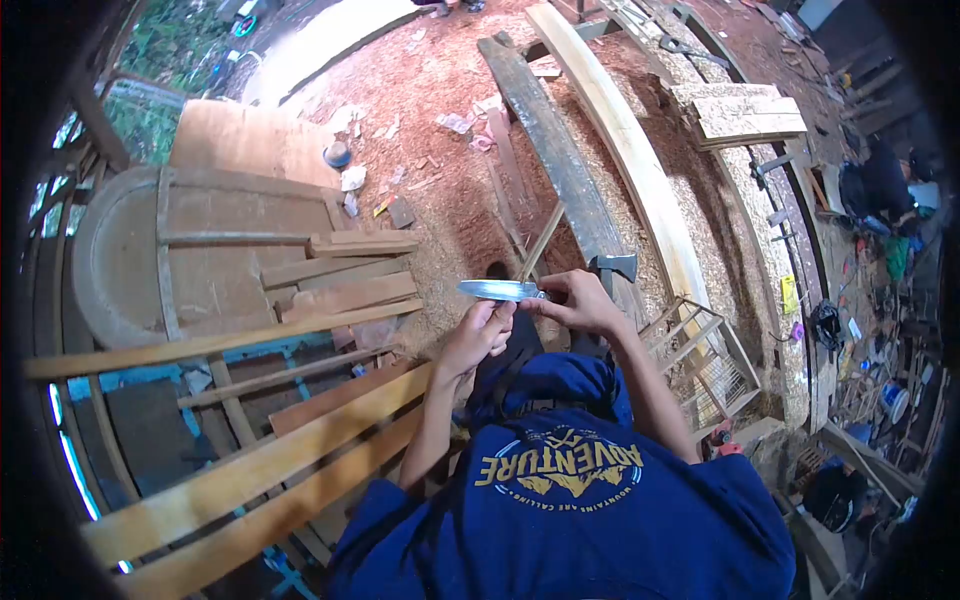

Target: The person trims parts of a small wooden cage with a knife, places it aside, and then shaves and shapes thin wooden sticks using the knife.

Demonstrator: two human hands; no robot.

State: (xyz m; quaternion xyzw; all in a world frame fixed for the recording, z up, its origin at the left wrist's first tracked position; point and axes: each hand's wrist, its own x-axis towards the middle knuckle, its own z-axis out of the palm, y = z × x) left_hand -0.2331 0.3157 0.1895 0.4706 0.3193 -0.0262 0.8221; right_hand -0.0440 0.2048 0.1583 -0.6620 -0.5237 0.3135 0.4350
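Both my hands meet in front of my waist on a shiny, silvery, flat thing (497,289) with a rounded outline, seen nearly edge-on; its exact kind is unclear. My left hand (478,340) grips it from below, fingers curled. At its right end, my right hand (578,303) pinches it, and a small metallic bit shows by the fingertips. Just beyond my right hand, an axe head (614,266) rests by a dark, weathered plank (560,150). A thin wooden stick (543,240) slants up behind the silvery thing.
A long pale board (630,140) lies along the workbench at right, near a slatted wooden frame (705,360). Stacked boards (350,285) and a round-topped wooden panel (130,260) are at left. Wood shavings (400,90) cover the ground. Tools and clutter line the far right.
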